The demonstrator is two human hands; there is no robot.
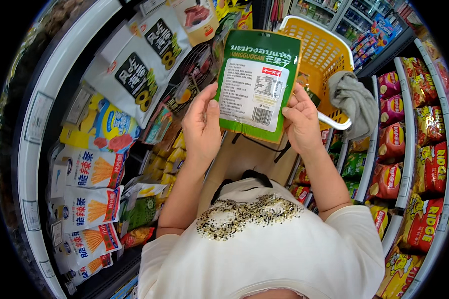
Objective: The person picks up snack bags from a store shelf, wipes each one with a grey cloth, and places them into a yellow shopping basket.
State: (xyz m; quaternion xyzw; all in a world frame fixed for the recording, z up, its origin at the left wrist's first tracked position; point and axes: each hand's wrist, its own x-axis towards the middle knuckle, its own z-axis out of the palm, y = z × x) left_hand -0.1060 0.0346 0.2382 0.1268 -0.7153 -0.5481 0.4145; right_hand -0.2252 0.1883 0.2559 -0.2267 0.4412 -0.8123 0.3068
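Observation:
A green foil snack pouch (230, 80) is held up in front of me, with its printed back panel and barcode facing me. My right hand (302, 121) pinches the lower right edge, thumb in front and the other fingers bent. At the left edge, my left hand (202, 125) supports the pouch between thumb and fingers; some fingertips are hidden by it. Just beyond the right hand is a yellow plastic shopping basket (323, 45) with a white handle (335, 121). A packet (308, 91) shows partly inside the basket, and a grey cloth (353, 101) drapes over its side.
To the left, a shelf with a white edge (33, 119) carries white snack bags (93, 205) and larger white pouches (134, 82). Chip bags (387, 144) fill the shelves on the right. Glass-fronted cabinets (353, 18) stand ahead. Floor (243, 157) shows below the pouch.

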